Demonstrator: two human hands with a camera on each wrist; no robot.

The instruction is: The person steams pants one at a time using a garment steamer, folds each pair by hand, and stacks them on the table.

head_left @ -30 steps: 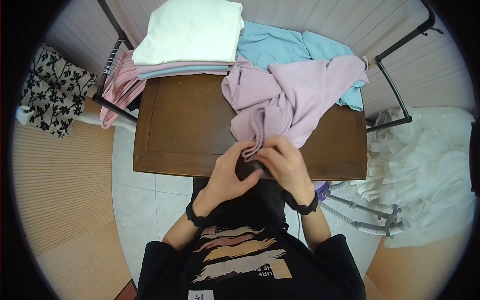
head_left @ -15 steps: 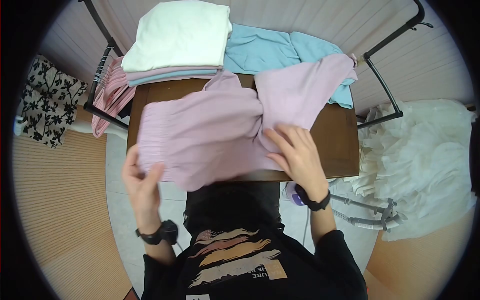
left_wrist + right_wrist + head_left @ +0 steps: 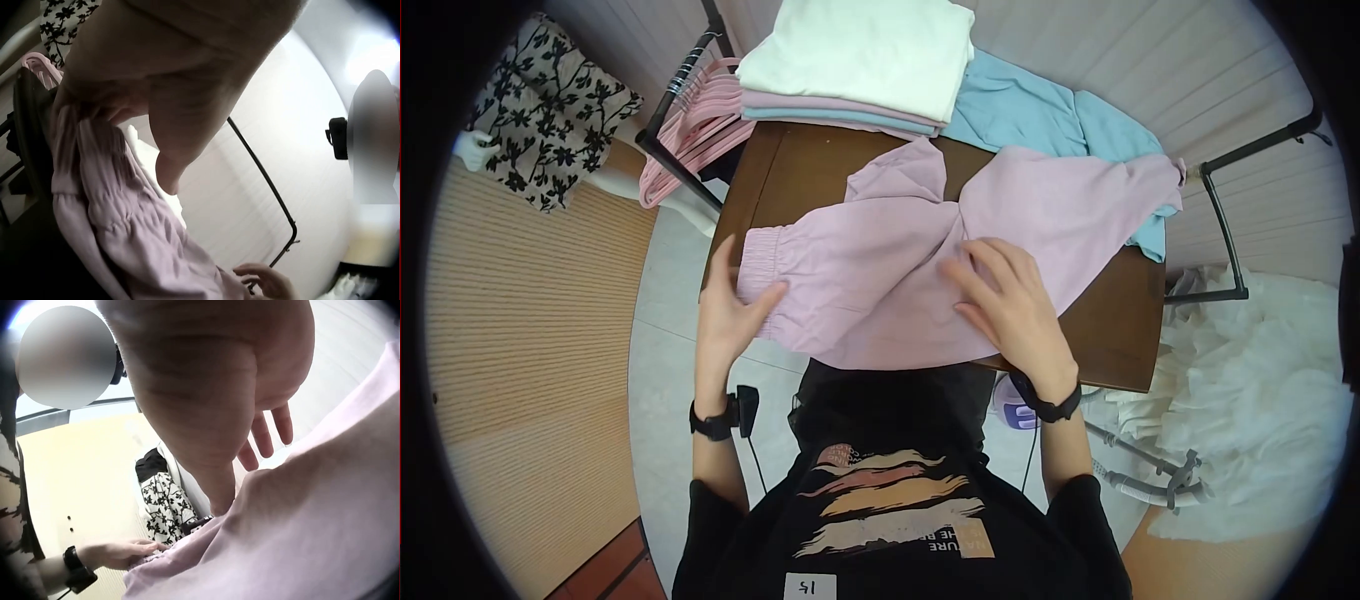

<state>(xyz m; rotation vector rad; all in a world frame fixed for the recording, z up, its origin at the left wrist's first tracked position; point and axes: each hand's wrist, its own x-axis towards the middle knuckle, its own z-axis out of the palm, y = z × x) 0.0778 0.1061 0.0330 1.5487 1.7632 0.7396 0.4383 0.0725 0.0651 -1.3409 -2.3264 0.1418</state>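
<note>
We see the pink garment (image 3: 870, 260) spread across the table (image 3: 800, 165), its gathered end by the left edge. Our left hand (image 3: 725, 315) touches that end, thumb spread; whether its fingers grip, we cannot tell. Our right hand (image 3: 1022, 305), fingers loose, grips nothing over the fabric. Along the far edge, a folded stack (image 3: 860, 50) adjoins a blue garment (image 3: 1020, 100).

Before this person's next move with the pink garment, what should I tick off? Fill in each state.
1. Pink garment smoothed flat: not ok, creased.
2. Its far end clear of the blue garment: not ok, overlapping.
3. Left hand gripping the gathered band: cannot tell, fingertips hidden.
4. Right hand not gripping the garment: ok, fingers spread.
5. Folded stack neat: ok.
</note>
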